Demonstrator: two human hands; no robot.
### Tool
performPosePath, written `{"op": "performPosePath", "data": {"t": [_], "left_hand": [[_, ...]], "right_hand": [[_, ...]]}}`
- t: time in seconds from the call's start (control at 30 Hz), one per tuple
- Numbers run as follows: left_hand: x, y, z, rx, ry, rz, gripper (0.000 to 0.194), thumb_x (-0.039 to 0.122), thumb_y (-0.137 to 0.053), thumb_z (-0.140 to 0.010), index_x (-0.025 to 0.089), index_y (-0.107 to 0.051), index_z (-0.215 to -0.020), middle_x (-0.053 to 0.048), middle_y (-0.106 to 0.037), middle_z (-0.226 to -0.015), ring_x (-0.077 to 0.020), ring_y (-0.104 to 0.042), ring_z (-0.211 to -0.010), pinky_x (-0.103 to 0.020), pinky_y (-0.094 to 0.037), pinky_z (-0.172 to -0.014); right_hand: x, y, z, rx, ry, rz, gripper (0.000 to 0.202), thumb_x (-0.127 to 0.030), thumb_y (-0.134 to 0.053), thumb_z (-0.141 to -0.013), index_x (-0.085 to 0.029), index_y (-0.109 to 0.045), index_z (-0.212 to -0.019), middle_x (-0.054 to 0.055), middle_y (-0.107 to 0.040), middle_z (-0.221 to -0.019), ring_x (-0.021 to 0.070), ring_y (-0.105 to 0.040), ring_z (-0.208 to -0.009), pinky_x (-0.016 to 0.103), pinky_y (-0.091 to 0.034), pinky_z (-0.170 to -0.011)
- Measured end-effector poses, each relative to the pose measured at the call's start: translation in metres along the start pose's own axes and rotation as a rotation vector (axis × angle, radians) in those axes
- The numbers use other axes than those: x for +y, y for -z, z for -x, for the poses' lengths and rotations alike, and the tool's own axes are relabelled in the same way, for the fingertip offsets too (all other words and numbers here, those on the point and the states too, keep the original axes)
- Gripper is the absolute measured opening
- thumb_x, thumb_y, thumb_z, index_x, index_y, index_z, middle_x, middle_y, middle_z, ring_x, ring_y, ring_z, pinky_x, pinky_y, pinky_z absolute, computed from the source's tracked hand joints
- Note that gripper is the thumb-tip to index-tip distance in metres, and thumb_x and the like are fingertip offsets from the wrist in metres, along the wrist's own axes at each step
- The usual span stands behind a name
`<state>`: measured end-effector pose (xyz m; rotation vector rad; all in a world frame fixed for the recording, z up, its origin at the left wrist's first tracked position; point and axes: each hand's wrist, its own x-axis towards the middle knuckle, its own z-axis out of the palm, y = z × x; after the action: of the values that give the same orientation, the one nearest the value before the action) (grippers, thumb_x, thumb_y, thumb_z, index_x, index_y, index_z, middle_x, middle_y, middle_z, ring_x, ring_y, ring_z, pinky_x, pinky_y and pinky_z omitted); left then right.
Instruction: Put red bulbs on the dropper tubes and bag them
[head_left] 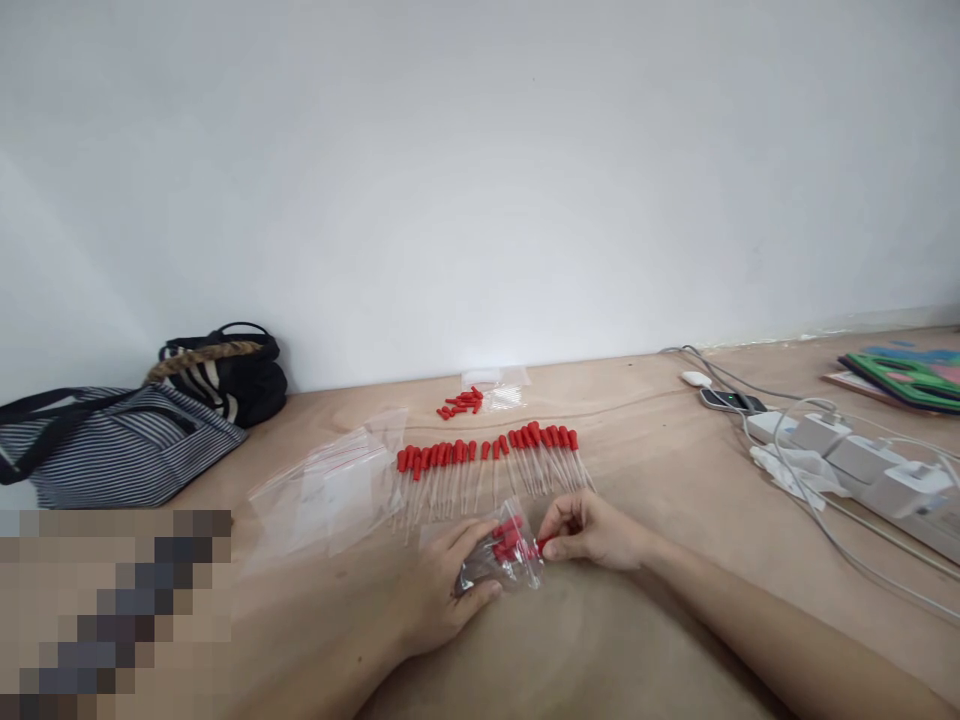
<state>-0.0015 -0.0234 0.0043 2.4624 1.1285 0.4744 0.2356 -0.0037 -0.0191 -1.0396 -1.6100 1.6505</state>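
A clear zip bag (517, 560) with several red-bulbed droppers inside lies in the grip of my left hand (442, 590), thumb and fingers on its two sides. At the bag's right end, my right hand (589, 532) pinches a red dropper bulb (543, 545); the rest of that dropper is hidden or inside the bag. Just beyond both hands, a row of droppers with red bulbs (459, 453) and thin clear tubes lies on the wooden table (645, 610), tubes toward me.
Flat clear zip bags (322, 490) are spread at left. Loose red bulbs (461, 403) lie near the wall beside a bag of clear tubes (504, 395). A striped bag (142, 440) and black bag (259, 375) stand left. Chargers (862, 455), cables and a power strip occupy the right.
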Motion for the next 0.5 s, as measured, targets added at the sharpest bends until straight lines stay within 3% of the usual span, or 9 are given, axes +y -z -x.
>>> {"op": "performPosePath", "data": {"t": [0.17,0.3,0.43,0.5], "left_hand": [[-0.007,-0.006,0.0,0.038,-0.041,0.015,0.049,0.03,-0.056,-0.074,0.025,-0.041,-0.12,-0.005,-0.053,-0.118,-0.0225,-0.049,-0.107,-0.039,-0.04,-0.092],[-0.01,-0.008,0.0,0.033,-0.05,0.001,0.05,0.03,-0.055,-0.074,0.025,-0.04,-0.121,-0.006,-0.052,-0.119,-0.0228,-0.048,-0.108,-0.039,-0.04,-0.092],[-0.007,-0.007,0.0,0.036,-0.047,0.001,0.05,0.028,-0.056,-0.073,0.026,-0.039,-0.121,-0.005,-0.052,-0.118,-0.0221,-0.049,-0.107,-0.039,-0.039,-0.092],[-0.007,-0.008,0.001,0.059,-0.045,0.009,0.05,0.028,-0.057,-0.073,0.026,-0.04,-0.12,-0.005,-0.053,-0.116,-0.0219,-0.05,-0.106,-0.038,-0.04,-0.092]], "right_hand": [[-0.001,-0.021,-0.001,0.027,0.021,0.03,0.027,-0.033,-0.071,-0.059,-0.012,-0.059,-0.07,-0.003,-0.057,-0.056,0.0064,-0.05,-0.05,0.018,-0.038,-0.047],[-0.003,-0.017,-0.002,0.057,-0.011,-0.039,0.031,-0.037,-0.069,-0.059,-0.014,-0.053,-0.07,-0.003,-0.058,-0.057,0.0084,-0.056,-0.054,0.021,-0.045,-0.053],[-0.007,-0.007,-0.012,0.222,-0.109,0.118,0.029,-0.039,-0.064,-0.066,-0.015,-0.05,-0.074,-0.008,-0.049,-0.046,0.0057,-0.048,-0.038,0.015,-0.035,-0.035],[-0.01,-0.008,-0.018,0.208,-0.181,0.194,0.026,-0.04,-0.059,-0.071,-0.015,-0.051,-0.072,-0.008,-0.047,-0.044,0.0043,-0.044,-0.032,0.014,-0.029,-0.03]]}}
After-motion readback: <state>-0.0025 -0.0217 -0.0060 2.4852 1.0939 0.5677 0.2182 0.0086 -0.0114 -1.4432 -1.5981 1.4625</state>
